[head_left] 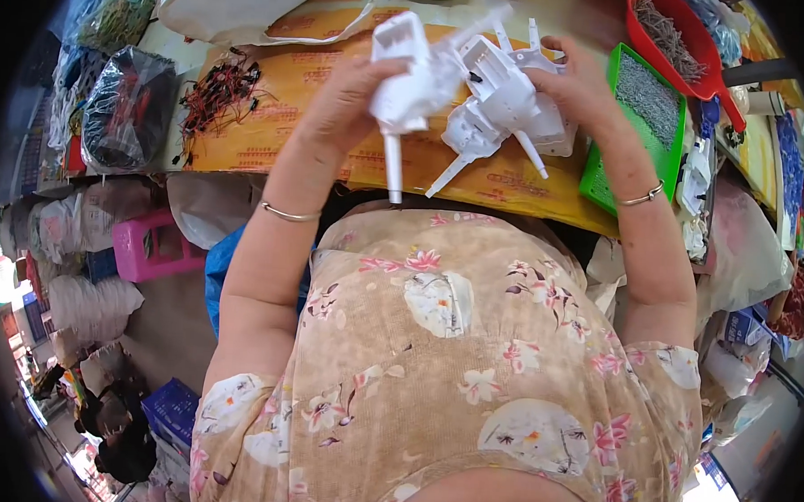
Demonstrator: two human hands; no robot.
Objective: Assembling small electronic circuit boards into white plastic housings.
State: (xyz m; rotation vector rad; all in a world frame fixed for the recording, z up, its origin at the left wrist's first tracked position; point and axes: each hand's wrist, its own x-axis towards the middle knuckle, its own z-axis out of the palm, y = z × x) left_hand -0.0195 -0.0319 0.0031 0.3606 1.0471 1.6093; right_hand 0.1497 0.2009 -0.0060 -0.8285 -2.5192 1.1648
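Note:
My left hand (344,94) is closed on a white plastic housing (401,67) with a long thin arm pointing down toward me. Part of that housing is smeared by motion. Opposite it, my right hand (578,86) grips a cluster of white plastic housings (506,96) with slim arms sticking out several ways. One of these shows a hollow compartment facing up. The two hands hold their pieces close together above the orange-brown sheet (327,127) on the table. How the clustered pieces touch each other I cannot tell.
Left on the table lie a tangle of red and black wires (219,90) and a clear-wrapped dark bundle (128,109). To the right stand a green tray (596,170) of small grey metal parts and a red scoop (636,32) of screws or pins. A pink stool (133,248) is below left.

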